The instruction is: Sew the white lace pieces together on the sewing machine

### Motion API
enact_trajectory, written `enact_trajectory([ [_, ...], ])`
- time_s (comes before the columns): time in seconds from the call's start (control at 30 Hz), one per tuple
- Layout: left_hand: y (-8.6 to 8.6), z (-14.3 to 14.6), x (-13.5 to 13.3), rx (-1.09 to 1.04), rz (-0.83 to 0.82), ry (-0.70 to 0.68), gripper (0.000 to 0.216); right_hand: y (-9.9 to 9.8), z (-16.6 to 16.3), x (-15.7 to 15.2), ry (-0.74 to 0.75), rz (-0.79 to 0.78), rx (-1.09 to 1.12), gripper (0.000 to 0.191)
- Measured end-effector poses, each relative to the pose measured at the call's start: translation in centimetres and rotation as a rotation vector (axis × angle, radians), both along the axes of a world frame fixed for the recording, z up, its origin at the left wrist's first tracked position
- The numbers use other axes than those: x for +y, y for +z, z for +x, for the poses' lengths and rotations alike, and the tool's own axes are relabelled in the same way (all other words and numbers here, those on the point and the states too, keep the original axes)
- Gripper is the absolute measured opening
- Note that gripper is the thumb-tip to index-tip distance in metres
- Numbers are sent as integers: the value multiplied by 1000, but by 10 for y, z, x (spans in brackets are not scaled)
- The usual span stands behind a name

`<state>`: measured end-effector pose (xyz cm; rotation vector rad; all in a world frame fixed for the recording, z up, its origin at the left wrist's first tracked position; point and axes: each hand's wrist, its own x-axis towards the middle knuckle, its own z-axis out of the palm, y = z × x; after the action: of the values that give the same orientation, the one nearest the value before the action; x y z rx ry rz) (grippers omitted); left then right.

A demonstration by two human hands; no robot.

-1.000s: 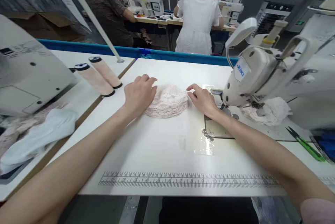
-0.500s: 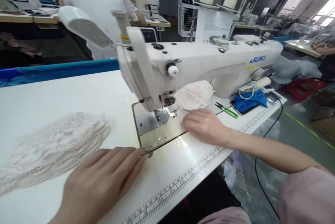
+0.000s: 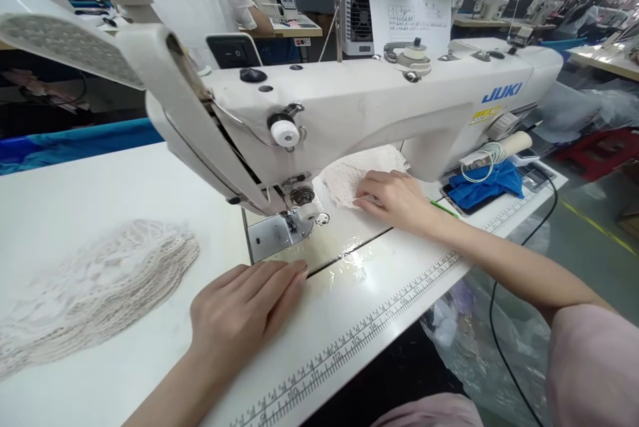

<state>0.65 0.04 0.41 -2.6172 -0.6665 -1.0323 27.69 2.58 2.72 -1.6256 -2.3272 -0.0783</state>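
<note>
My right hand [image 3: 397,199] is at the near edge of a pale lace piece [image 3: 344,177] lying under the arm of the white sewing machine [image 3: 349,98]. Its thumb and fingers close on the lace edge. My left hand [image 3: 244,304] rests on the white table, fingers stretched out together, fingertips by the front of the metal needle plate [image 3: 274,237]. Nothing shows in it. To the left lies a stack of lace pieces [image 3: 114,287] with scalloped edges. Green thread snips [image 3: 443,209] are mostly hidden behind my right hand.
A blue cloth [image 3: 486,186] and a thread cone [image 3: 514,143] lie at the machine's right end. A printed ruler [image 3: 349,349] runs along the table's front edge. A black cable [image 3: 494,320] hangs down at the right. Beyond the machine sits a person in white [image 3: 174,8].
My right hand has moved away from me onto the lace piece and now covers most of the snips. My left hand has slid right along the plate's front edge. The view has shifted closer.
</note>
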Motion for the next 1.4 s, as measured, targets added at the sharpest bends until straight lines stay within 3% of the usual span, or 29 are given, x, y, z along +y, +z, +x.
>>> enact_trajectory([
  [0.17, -2, -4, 1, -35, -30, 40, 6, -1, -6, 8, -24, -12, -49, 13],
  [0.3, -3, -3, 1, -35, -27, 51, 6, -3, -8, 9, -51, -19, -43, 19],
  [0.4, -2, -3, 0, -40, -10, 54, 6, 7, -9, 4, -51, -37, 3, 20],
  [0.5, -1, 0, -1, -45, -2, 59, 21, 22, -17, -9, 115, -178, 234, 14],
  [0.57, -1, 2, -2, -39, -74, 58, 37, 30, -26, -21, 336, -436, 447, 7],
  [0.63, -1, 1, -1, -34, -261, 3, 41, 32, -36, -32, 510, -764, 679, 5],
  [0.67, 0, 0, 0, -44, -402, -59, 36, 30, -40, -36, 526, -898, 829, 3],
  [0.8, 9, -11, 4, -204, -1089, -312, 22, 13, -42, -51, 311, -1264, 1409, 6],
  [0.9, 17, -15, 5, -263, -1363, -286, 32, 5, -33, -59, 211, -1425, 1444, 13],
  [0.97, 20, -14, 4, -248, -1379, -212, 36, 6, -29, -60, 209, -1392, 1241, 18],
  [1.07, 18, -10, 1, -191, -1319, -142, 39, 12, -29, -53, 169, -1009, 1006, 24],
  [1.13, 17, -8, -1, -163, -1286, -133, 40, 14, -36, -41, 211, -892, 950, 30],
  [1.23, 19, -8, -3, -135, -1245, -115, 37, 16, -52, -20, 329, -986, 837, 41],
  [1.33, 22, -8, -4, -112, -1190, -94, 35, 16, -65, -4, 375, -1068, 769, 25],
  [1.4, 20, -10, -4, -103, -1056, -32, 34, 15, -70, 1, 374, -1075, 767, 15],
])
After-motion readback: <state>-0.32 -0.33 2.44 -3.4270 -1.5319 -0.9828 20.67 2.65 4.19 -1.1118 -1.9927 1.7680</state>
